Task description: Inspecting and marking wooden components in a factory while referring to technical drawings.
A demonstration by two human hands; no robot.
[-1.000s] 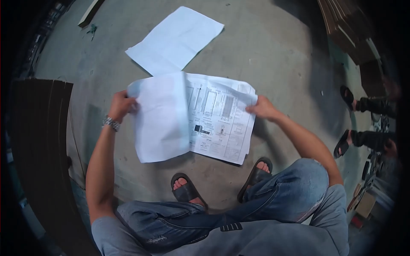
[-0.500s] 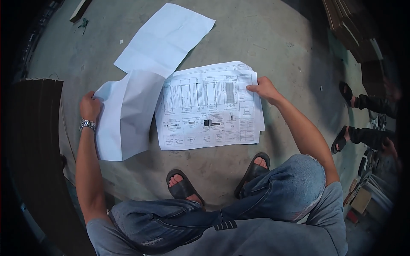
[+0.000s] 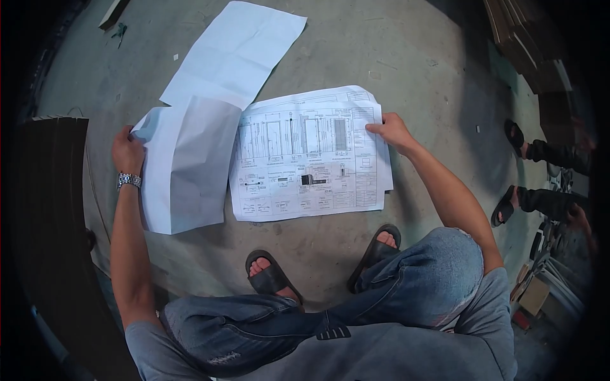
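A stack of printed technical drawings [image 3: 286,162] faces up above my feet. At its right edge my right hand [image 3: 392,133] pinches the sheets, thumb on top and the fingers hidden beneath. My left hand [image 3: 129,152], with a metal watch at the wrist, is closed on the outer edge of a creased blank-backed sheet [image 3: 200,162] left of the stack. That sheet's inner edge meets the drawings. Beyond it, another white sheet [image 3: 238,54] lies on the floor, partly covered by the creased one.
A dark stack of boards [image 3: 54,222] stands close on the left. Another person's sandalled feet [image 3: 505,213] are at the right, near stacked brown panels [image 3: 527,47] and scattered offcuts [image 3: 534,295]. A long piece [image 3: 114,13] lies at the far left of the concrete floor [image 3: 406,57].
My left hand and the creased sheet have shifted slightly left and away from me. The drawings and the far sheet appear a little farther left and up; both hands keep their grip.
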